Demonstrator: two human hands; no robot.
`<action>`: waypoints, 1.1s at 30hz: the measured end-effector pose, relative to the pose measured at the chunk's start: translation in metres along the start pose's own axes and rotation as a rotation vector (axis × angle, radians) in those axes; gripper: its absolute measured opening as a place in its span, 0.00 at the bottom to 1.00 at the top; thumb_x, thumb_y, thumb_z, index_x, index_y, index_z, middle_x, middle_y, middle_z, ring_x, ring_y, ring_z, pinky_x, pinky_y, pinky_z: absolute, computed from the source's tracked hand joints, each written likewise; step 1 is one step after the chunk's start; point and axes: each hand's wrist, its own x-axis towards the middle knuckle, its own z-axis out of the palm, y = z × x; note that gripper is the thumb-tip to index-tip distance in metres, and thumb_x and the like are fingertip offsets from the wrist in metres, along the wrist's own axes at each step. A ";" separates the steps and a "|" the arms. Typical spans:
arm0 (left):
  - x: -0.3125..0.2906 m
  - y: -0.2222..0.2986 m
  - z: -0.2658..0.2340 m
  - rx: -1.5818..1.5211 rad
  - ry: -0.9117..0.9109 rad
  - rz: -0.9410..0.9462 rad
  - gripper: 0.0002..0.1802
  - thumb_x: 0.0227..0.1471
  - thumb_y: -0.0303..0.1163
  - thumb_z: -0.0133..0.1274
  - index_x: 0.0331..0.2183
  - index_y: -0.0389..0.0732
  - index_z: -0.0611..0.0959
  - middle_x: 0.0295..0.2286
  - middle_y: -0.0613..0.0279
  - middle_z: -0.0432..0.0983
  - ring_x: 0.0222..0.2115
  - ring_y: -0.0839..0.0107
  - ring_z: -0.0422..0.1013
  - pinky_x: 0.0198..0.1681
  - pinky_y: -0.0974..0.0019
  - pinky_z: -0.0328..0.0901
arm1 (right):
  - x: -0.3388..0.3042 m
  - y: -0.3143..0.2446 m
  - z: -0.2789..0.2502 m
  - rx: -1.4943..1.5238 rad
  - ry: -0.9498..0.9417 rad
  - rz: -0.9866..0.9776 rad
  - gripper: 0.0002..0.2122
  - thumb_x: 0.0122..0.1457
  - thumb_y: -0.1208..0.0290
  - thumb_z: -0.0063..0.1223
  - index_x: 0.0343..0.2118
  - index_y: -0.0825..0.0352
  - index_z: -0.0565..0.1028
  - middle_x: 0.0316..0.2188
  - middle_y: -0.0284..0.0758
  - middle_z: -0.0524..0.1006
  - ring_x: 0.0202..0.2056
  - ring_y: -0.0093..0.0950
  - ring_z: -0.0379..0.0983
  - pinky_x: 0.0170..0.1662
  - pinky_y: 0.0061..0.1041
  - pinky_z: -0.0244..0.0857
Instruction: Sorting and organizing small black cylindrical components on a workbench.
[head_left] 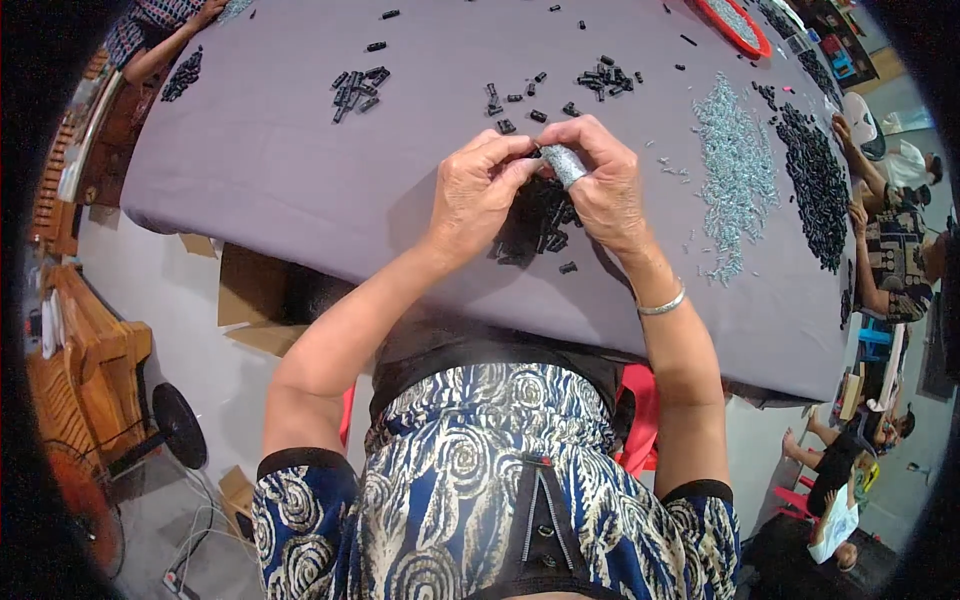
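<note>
Above the near part of the table, my left hand (pixel 472 190) and my right hand (pixel 608 185) meet fingertip to fingertip. The left thumb and forefinger pinch a small black plastic piece (pixel 536 154), mostly hidden by the fingers. My right fingers are closed at the same spot, and what they grip is hidden. A silvery, sleeve-like wrap (pixel 563 166) appears to cover the right thumb. Right under the hands lies a pile of black plastic pieces (pixel 540 220). Just beyond them, several loose black cylinders (pixel 538 116) are scattered.
A grey cloth covers the table (pixel 290 150). To the right lie a heap of small silvery metal parts (pixel 735 170) and a heap of black pieces (pixel 812 190). A red tray (pixel 738 28) sits far right. Other people (pixel 895 250) are along the right side; a fan (pixel 180 425) stands lower left.
</note>
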 end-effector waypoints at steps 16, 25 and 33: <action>0.003 0.000 0.000 -0.183 -0.008 -0.069 0.08 0.48 0.23 0.53 0.34 0.33 0.81 0.25 0.66 0.72 0.25 0.80 0.70 0.29 0.76 0.66 | 0.003 -0.017 -0.011 0.309 -0.077 0.281 0.06 0.54 0.81 0.46 0.33 0.69 0.74 0.27 0.28 0.75 0.30 0.16 0.70 0.35 0.17 0.66; 0.000 0.021 0.001 -0.208 -0.041 0.060 0.09 0.48 0.22 0.55 0.36 0.34 0.80 0.32 0.67 0.68 0.33 0.81 0.66 0.36 0.78 0.63 | -0.004 -0.006 -0.021 0.841 -0.257 0.716 0.17 0.59 0.50 0.40 0.27 0.60 0.72 0.21 0.25 0.68 0.20 0.15 0.61 0.20 0.14 0.52; -0.003 0.029 0.005 -0.275 -0.085 0.059 0.11 0.44 0.21 0.57 0.35 0.38 0.82 0.35 0.66 0.66 0.38 0.77 0.64 0.42 0.72 0.62 | -0.011 -0.010 -0.014 1.052 -0.364 0.756 0.20 0.54 0.46 0.44 0.32 0.61 0.70 0.16 0.22 0.59 0.16 0.16 0.49 0.19 0.15 0.42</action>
